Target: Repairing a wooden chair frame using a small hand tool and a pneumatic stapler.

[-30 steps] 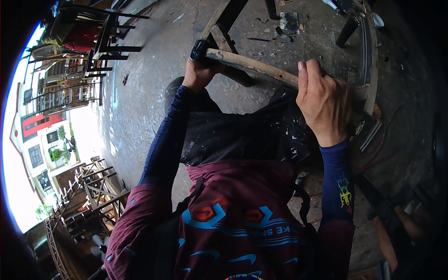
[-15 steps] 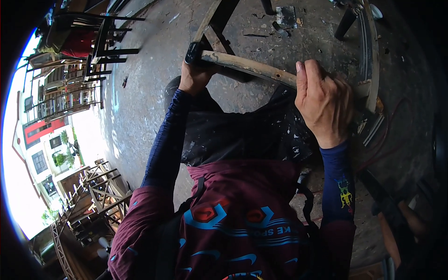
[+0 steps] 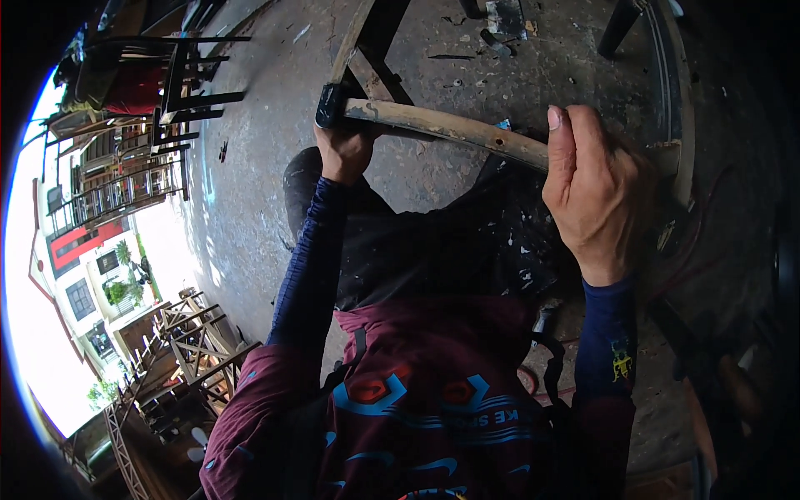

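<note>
A worn wooden furniture frame (image 3: pixel 450 125), perhaps part of a chair, lies across in front of my knees. Its curved front rail is pale and scuffed, with a small hole towards the right. My left hand (image 3: pixel 346 152) is closed round the frame's dark corner from underneath, most of its fingers hidden. Over the rail's right end my right hand (image 3: pixel 600 196) is curled, thumb and forefinger together on top. Its other fingers are out of sight, and I cannot tell whether anything small is beneath them. Side pieces run away from both ends of the rail.
Below the frame is a paint-spotted concrete floor (image 3: pixel 250 158) with scraps and a flat plate (image 3: pixel 506 18). Dark furniture frames (image 3: pixel 187 100) stand at the far left, more wooden frames (image 3: pixel 196 342) at the lower left. Another person's limb (image 3: pixel 704 425) shows at the lower right.
The frame's left corner has shifted slightly left and nearer, and its right side has come nearer too. My right hand has moved a little right and nearer; both hands stay on the frame.
</note>
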Demonstrator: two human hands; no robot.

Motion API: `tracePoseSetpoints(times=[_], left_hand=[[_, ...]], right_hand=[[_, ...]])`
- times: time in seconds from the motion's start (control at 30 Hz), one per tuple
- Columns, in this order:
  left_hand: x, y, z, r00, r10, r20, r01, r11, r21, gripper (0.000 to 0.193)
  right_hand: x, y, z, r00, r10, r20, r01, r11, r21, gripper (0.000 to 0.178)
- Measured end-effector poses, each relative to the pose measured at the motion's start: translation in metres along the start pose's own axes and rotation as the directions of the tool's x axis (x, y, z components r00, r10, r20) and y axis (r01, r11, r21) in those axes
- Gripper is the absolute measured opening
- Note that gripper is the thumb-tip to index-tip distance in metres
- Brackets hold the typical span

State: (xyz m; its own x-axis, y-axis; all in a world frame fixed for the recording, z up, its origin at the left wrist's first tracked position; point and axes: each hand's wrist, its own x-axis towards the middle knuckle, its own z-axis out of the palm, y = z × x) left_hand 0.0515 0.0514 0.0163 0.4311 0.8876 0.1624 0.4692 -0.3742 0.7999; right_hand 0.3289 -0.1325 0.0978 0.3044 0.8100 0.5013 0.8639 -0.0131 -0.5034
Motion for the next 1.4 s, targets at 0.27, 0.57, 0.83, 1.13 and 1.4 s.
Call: tracePoseSetpoints(times=[0.27,0.57,0.83,1.13,1.4], left_hand=[[0.002,-0.019,0.006,0.984,-0.174,0.036,0.178,0.958,-0.226,0.04],[0.003,-0.026,0.005,0.977,-0.213,0.014,0.194,0.86,-0.472,0.016],[0.003,-0.025,0.007,0.975,-0.224,-0.008,0.194,0.86,-0.472,0.013],[0.001,-0.029,0.007,0.982,-0.187,-0.039,0.145,0.86,-0.49,0.016],[0.0,-0.026,0.008,0.981,-0.193,-0.028,0.161,0.885,-0.438,0.016]], right_hand=[[0.004,-0.005,0.002,0.998,0.007,0.061,0.003,0.987,-0.158,0.027],[0.002,-0.01,0.007,0.997,0.008,0.075,0.003,0.989,-0.148,0.024],[0.0,-0.004,0.006,0.998,-0.014,0.06,0.024,0.986,-0.165,0.025],[-0.004,-0.005,0.007,0.997,0.015,0.072,-0.003,0.986,-0.165,0.027],[-0.004,-0.004,0.005,0.998,-0.009,0.063,0.018,0.99,-0.139,0.025]])
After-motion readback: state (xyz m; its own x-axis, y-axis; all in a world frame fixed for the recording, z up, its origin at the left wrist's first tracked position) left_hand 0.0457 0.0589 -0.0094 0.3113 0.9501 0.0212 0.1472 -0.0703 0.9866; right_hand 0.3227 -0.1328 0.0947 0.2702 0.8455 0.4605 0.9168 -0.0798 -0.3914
